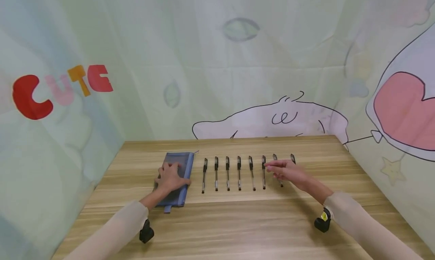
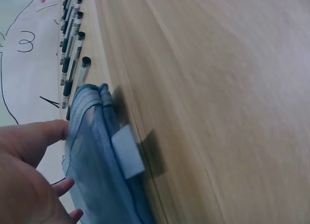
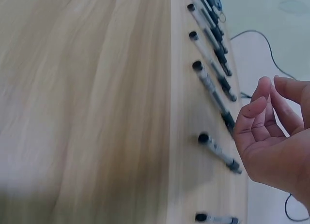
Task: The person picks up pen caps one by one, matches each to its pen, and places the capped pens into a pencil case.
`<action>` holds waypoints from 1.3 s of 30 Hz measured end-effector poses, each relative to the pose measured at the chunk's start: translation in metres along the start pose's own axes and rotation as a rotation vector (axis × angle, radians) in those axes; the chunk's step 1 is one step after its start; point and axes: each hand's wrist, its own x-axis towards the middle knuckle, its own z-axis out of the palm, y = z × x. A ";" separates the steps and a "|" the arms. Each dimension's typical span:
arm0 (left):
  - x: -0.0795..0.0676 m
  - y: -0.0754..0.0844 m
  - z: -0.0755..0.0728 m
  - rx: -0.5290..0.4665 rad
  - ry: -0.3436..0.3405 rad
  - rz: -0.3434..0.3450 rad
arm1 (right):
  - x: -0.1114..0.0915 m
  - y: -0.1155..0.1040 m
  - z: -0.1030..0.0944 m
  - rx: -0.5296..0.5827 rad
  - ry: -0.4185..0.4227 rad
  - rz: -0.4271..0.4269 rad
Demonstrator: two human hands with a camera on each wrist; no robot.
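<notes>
A blue-grey zippered mesh pouch (image 1: 176, 195) lies on the left side of the table. Over it spreads my left hand (image 1: 170, 178), its thumb near the pouch's right edge. In the left wrist view that thumb meets the edge of the pouch (image 2: 97, 171), while the other fingers are partly hidden. To the right of the pouch, several capped black gel pens (image 1: 239, 173) form a spaced row. My right hand (image 1: 289, 172) hovers over the right part of this row. Its fingers bend loosely toward the thumb with nothing visible between them, beside a pen (image 3: 213, 93) in the right wrist view.
The wooden table (image 1: 231, 229) ends at a back edge against a printed cloth backdrop (image 1: 217, 63), which also hangs on both sides. Black wrist cameras (image 1: 146, 231) sit under both sleeves. Two pens at the right are partly covered by my right hand.
</notes>
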 end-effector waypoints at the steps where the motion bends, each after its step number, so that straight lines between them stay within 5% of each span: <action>1: 0.000 0.000 0.000 -0.014 0.003 -0.007 | 0.003 -0.001 0.003 0.006 -0.007 0.001; 14: 0.004 -0.007 0.000 -0.133 0.074 -0.067 | 0.032 -0.028 0.051 0.002 -0.092 -0.012; 26: 0.008 -0.023 0.000 -0.343 0.080 -0.183 | 0.086 -0.055 0.117 0.046 -0.123 -0.005; 33: 0.010 -0.032 0.001 -0.458 0.101 -0.181 | 0.113 -0.059 0.154 -0.122 -0.069 -0.099; 39: 0.008 -0.033 0.007 -0.453 0.170 -0.145 | 0.131 -0.057 0.168 -0.203 0.010 -0.126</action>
